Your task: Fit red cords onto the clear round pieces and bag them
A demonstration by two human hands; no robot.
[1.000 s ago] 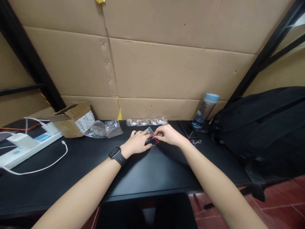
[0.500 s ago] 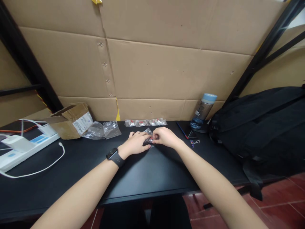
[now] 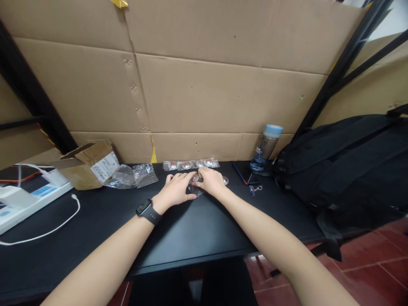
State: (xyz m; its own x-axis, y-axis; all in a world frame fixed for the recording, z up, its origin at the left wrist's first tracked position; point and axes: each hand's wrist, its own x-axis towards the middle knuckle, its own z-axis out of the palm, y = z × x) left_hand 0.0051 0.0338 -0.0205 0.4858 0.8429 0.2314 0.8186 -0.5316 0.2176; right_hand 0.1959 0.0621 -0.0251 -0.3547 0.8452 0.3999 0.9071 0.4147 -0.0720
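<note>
My left hand (image 3: 176, 190), with a black watch (image 3: 149, 211) on its wrist, presses and grips the left side of a small clear plastic bag (image 3: 196, 192) on the black table. The fingers of my right hand (image 3: 211, 182) are closed on the same bag's far right part. Something shiny with a bit of red shows between my fingertips, mostly hidden. Just right of my right hand lies a round silvery ring-shaped piece (image 3: 225, 180), partly covered by the hand. Behind both hands, several round pieces in clear packets (image 3: 186, 165) form a row along the cardboard wall.
To the left stand an open cardboard box (image 3: 92, 165), crumpled clear bags (image 3: 145, 175) and a white power strip (image 3: 41, 193) with a white cable (image 3: 60, 229). Rightward are a pen (image 3: 239, 173), a keychain (image 3: 254, 190), a water bottle (image 3: 265, 148) and a black backpack (image 3: 344, 170).
My right hand has shifted left and a little away, closer to my left hand. The round silvery piece now shows beside it. The whole view has turned slightly.
</note>
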